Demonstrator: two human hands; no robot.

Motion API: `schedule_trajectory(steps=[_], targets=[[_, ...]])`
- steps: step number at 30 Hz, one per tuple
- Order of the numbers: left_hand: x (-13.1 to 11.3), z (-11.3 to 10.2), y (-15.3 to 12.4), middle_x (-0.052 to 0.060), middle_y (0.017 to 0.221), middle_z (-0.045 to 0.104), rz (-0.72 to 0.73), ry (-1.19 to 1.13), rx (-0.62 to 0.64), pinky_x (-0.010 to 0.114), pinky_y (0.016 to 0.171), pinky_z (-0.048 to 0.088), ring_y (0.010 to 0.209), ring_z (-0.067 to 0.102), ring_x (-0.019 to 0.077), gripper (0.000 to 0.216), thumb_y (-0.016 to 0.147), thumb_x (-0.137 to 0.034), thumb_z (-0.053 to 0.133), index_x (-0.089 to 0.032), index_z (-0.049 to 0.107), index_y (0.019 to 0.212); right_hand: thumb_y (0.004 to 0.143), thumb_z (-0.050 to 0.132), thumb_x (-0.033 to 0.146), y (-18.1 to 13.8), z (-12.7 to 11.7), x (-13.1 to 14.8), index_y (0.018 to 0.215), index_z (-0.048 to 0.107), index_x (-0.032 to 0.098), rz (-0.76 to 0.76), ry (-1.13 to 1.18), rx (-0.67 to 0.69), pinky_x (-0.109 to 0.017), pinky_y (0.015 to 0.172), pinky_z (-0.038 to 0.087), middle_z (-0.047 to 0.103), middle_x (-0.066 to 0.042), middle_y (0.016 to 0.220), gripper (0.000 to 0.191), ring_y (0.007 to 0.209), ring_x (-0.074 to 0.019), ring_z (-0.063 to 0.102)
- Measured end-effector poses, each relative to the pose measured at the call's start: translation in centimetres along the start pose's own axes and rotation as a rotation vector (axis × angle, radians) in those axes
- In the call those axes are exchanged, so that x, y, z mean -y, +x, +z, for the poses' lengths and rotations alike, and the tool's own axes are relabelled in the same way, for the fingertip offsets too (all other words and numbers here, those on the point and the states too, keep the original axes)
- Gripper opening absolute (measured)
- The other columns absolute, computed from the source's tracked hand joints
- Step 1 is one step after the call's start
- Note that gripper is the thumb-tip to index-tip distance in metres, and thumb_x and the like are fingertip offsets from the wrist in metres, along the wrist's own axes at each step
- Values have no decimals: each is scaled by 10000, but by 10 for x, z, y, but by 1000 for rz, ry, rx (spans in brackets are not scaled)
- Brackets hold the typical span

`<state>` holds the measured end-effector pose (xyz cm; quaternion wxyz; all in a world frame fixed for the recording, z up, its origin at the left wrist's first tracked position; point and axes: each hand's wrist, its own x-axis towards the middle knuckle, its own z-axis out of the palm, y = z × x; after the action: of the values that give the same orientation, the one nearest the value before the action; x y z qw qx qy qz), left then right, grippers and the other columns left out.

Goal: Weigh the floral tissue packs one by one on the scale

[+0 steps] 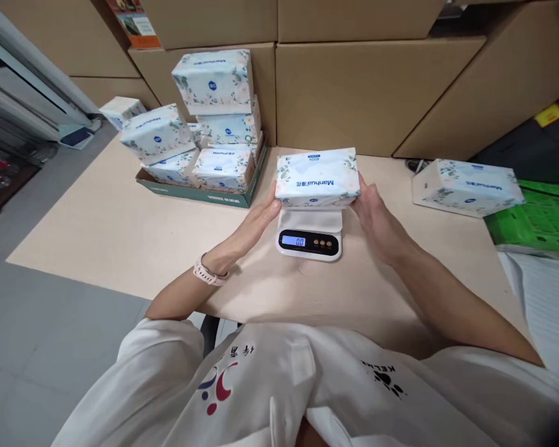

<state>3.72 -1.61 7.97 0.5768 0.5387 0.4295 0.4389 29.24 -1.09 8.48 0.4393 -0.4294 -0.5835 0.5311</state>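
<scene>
A tissue pack [317,177] with a floral print is held over a small white kitchen scale [310,238]. My left hand [256,226] grips its left end and my right hand [375,214] grips its right end. The scale's blue display reads 0.0. I cannot tell whether the pack's underside touches the scale's platform.
A green tray [200,194] at the back left holds several stacked tissue packs [213,81]. One more tissue pack [466,186] lies at the right beside a green box [540,226]. Cardboard boxes [372,93] line the table's far edge.
</scene>
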Motion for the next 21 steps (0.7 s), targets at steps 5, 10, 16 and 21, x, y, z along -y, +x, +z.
schedule_trajectory(steps=[5,10,16,21], targets=[[13,2,4,-28,1784,370,20,75,107,486,1442,76,1736,113,296,814,977,-723,620,-348,448,1679,964,329,898,-7,-3,-29,1592,520,420,21,0,-24,-557,1413,266,546,64,1688,812,1670,-276,377],[21,-3,2,-3,1821,273,-18,179,81,436,1437,102,1733,143,285,820,1018,-679,567,-278,390,1710,989,398,846,-11,-10,-52,1577,539,454,89,30,-94,-511,1441,190,451,112,1745,721,1708,-258,288],[59,-23,15,69,1772,405,-131,-33,-245,416,1400,275,1659,382,267,634,1052,-514,537,-214,526,1610,1030,460,724,-25,-32,-99,1363,723,298,41,66,-586,-545,1301,438,742,-71,1447,601,1426,-290,659],[74,-37,26,155,1588,627,-173,-166,-358,431,1342,394,1520,573,270,457,984,-351,633,-135,678,1385,1005,524,680,-27,-37,-116,1191,763,236,6,80,-641,-462,1038,594,826,-63,1087,537,1054,-225,777]])
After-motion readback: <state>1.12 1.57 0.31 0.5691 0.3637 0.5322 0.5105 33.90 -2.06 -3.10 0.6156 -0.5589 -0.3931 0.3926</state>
